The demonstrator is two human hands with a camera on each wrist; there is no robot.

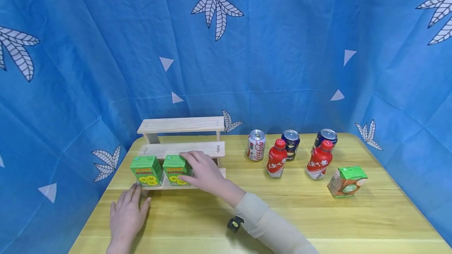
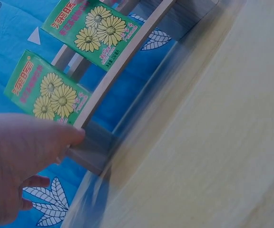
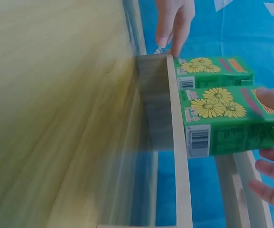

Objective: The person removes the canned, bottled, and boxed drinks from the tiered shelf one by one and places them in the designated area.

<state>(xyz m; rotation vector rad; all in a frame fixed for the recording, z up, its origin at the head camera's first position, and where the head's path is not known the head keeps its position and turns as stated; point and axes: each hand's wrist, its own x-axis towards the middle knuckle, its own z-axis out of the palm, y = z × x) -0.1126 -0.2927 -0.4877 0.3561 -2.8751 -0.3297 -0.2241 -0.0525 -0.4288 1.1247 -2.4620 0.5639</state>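
Note:
Two green drink cartons with yellow flowers stand side by side on the lowest tier of a wooden stepped rack. My right hand holds the right carton near its top, with the thumb on the front; in the right wrist view some fingers are spread beside it. The carton's base rests on the tier. The left carton stands at the rack's left end. Below it, my left hand touches the end of the lowest tier with its fingertips, fingers mostly straight.
Right of the rack stand a Coca-Cola can, two red-capped bottles and two dark blue cans. An orange-brown carton with a green top is farther right. Blue curtain surrounds the wooden table.

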